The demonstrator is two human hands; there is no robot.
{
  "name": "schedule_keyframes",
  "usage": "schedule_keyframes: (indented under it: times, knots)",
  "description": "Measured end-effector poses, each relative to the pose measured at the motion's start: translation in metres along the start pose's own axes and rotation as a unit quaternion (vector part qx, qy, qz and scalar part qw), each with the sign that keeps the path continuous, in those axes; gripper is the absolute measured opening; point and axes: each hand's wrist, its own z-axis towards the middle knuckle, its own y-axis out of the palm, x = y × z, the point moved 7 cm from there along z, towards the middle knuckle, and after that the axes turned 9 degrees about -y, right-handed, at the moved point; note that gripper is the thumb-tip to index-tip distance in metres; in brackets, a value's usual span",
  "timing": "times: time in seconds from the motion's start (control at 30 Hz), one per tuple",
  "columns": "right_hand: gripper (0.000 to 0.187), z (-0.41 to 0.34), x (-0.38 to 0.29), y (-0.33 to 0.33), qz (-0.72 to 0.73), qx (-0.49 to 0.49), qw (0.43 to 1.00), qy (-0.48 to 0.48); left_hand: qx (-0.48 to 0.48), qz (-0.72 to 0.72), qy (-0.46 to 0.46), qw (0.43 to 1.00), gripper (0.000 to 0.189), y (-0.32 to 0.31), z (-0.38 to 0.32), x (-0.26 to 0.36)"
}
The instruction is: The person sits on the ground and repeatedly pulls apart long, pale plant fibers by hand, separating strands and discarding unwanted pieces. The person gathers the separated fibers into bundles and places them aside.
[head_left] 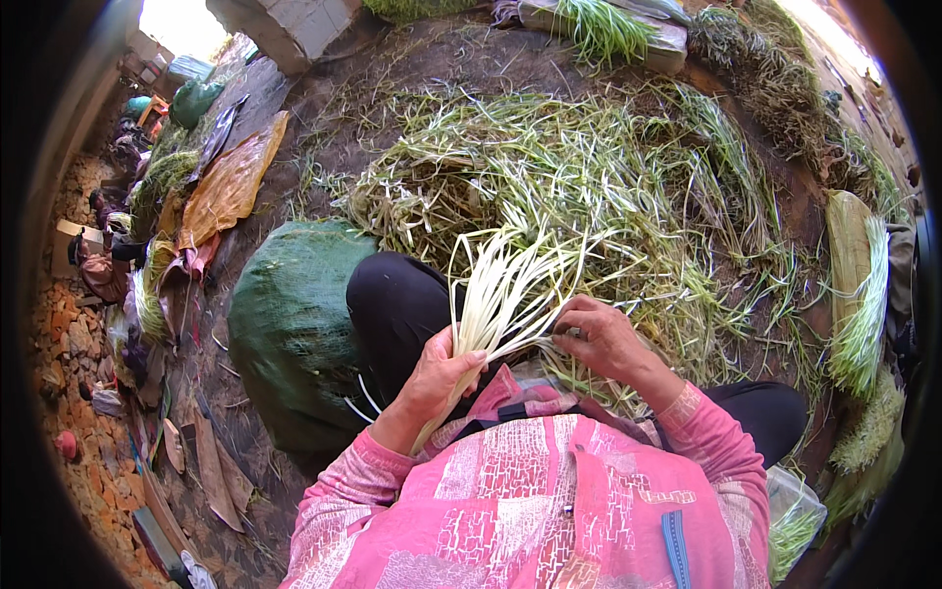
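A fanned bundle of pale, white-green leafy stalks [508,287], perhaps blanched chives, rises from my left hand [441,368]. My left thumb lies across the stalks, and their lower ends run back along my forearm. At the right edge of the bundle is my right hand [600,339], its fingers curled close to the outer strands. Whether it pinches a strand is hidden by the fingers. Beyond both hands spreads a large heap of loose green and straw-coloured leaves [589,169].
A stuffed green mesh sack [294,331] presses against my left knee. An orange plastic sheet [235,177] lies farther left. To the right, a pale green bundle [865,309] rests on a wrapped block. Another bundle [607,29] lies at the back, and a clear plastic bag [795,515] sits behind my right knee.
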Motion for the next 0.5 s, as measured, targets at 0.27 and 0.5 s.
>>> schedule_keyframes:
  times: [0.27,0.5]
  knots:
    - [0.023,0.002,-0.015,-0.009,-0.083,0.034,0.996,0.013,0.001,-0.058,-0.020,0.998,0.026,-0.005,0.003,-0.005]
    - [0.031,0.018,-0.057,0.006,-0.117,0.076,0.983,-0.116,0.006,-0.053,-0.037,0.998,0.025,-0.003,0.007,-0.005]
